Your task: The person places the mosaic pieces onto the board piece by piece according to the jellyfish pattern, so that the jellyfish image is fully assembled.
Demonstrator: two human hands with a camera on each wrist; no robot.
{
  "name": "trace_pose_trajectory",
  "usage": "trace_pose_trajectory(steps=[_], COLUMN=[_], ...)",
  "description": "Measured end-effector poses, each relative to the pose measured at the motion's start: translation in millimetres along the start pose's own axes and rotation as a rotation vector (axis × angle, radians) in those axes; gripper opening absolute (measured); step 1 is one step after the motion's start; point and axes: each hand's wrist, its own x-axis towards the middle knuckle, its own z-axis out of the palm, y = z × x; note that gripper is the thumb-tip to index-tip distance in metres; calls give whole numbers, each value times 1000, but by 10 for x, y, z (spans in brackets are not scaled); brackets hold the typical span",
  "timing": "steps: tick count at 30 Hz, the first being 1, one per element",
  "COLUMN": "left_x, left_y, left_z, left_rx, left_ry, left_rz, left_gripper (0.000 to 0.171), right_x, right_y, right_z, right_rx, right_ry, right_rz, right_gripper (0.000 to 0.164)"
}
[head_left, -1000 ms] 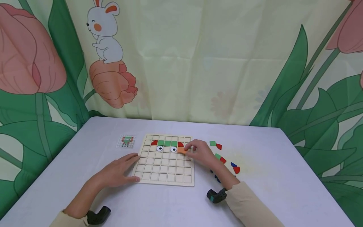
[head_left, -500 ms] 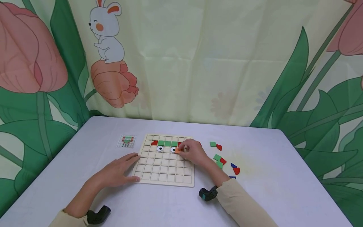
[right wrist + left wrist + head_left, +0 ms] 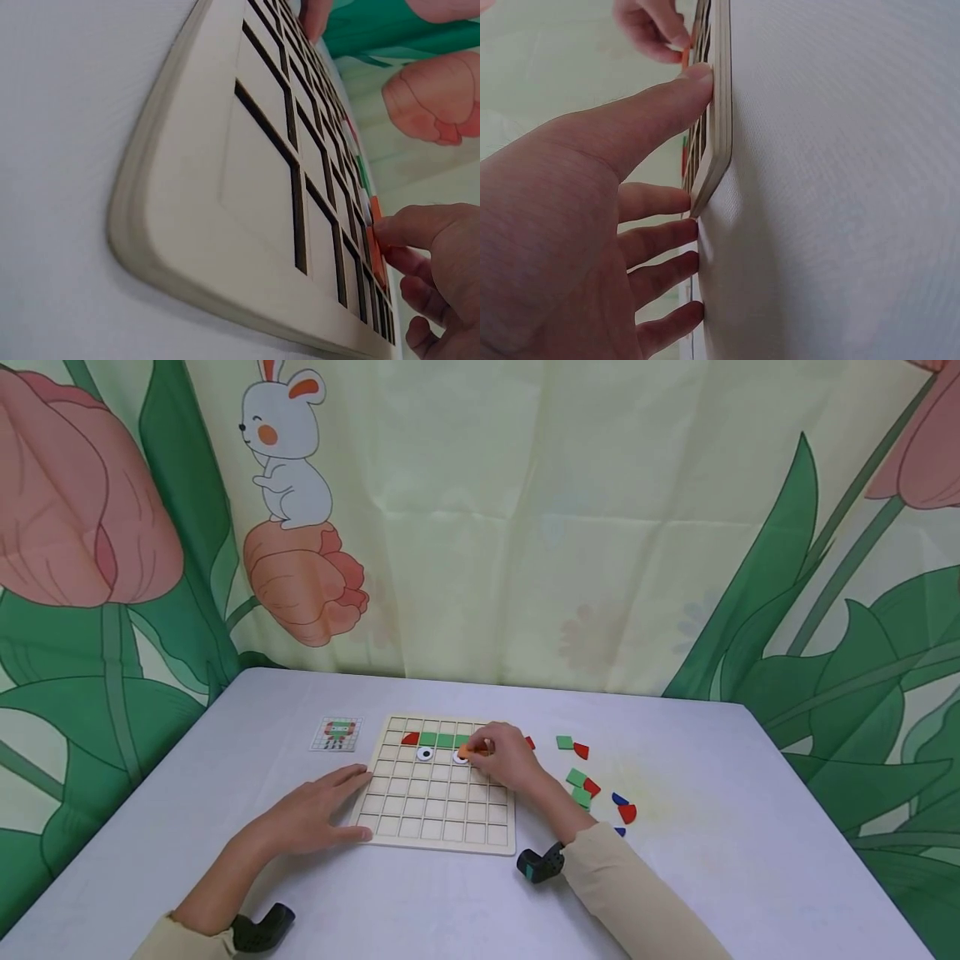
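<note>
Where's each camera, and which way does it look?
Head: worn there, facing forward and down; left hand, right hand and sleeves show.
Left wrist: worn there, facing the board edge-on; left hand close, right hand beyond.
Right wrist: worn there, facing across the board; right hand at right, left at top.
Both wrist views share the board.

No text, label, brand or number readable here: none on gridded board (image 3: 432,808), none on backdrop (image 3: 450,568); card (image 3: 337,734) print too small.
</note>
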Motion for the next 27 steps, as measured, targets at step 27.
trace_pose_trajectory(steps=[27], left_x=[3], left_y=[-6], left_z=[1], left_rx=[-3], left_ry=[0], left_rz=[-11], left_gripper=[88], right_x=[220], right_y=[-195], right_z=[241], right_rx=[34], right_ry=[-57], right_rz=[-23], right_gripper=[10])
